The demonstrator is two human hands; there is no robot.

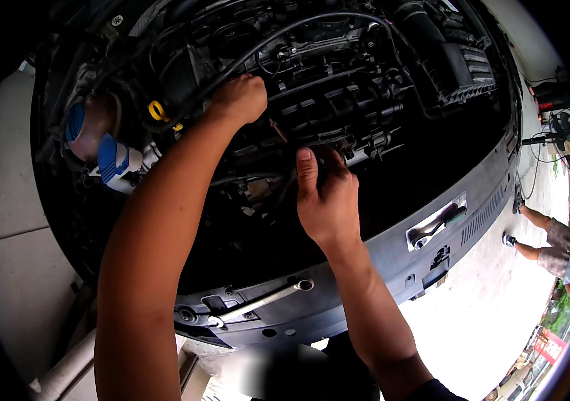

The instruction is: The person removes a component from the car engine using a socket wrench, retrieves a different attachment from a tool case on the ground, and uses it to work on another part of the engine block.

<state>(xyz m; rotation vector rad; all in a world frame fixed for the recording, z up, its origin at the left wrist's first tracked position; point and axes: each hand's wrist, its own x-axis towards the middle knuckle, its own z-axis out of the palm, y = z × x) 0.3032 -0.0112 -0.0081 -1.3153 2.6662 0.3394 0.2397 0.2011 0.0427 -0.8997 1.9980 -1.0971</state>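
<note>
My left hand [240,99] is closed in a fist over the dark engine [328,100], just below a long black hose [311,17]; what it grips is hidden. A thin coppery rod [278,130] shows between my hands, slanting down from beside my left knuckles toward my right thumb. My right hand [327,194] is lower and to the right, thumb upward and fingers curled down into shadow among the engine parts; what they hold is hidden. Left of my left forearm are a yellow ring handle [156,111], a round reservoir [94,130] and a blue-capped filler [114,157].
A long wrench [258,304] lies on the grey front panel [392,274], with a ratchet tool [435,227] in a pale recess farther right. An air box [458,73] fills the upper right. Beyond the car are a fan [565,144] and another person's legs [542,247].
</note>
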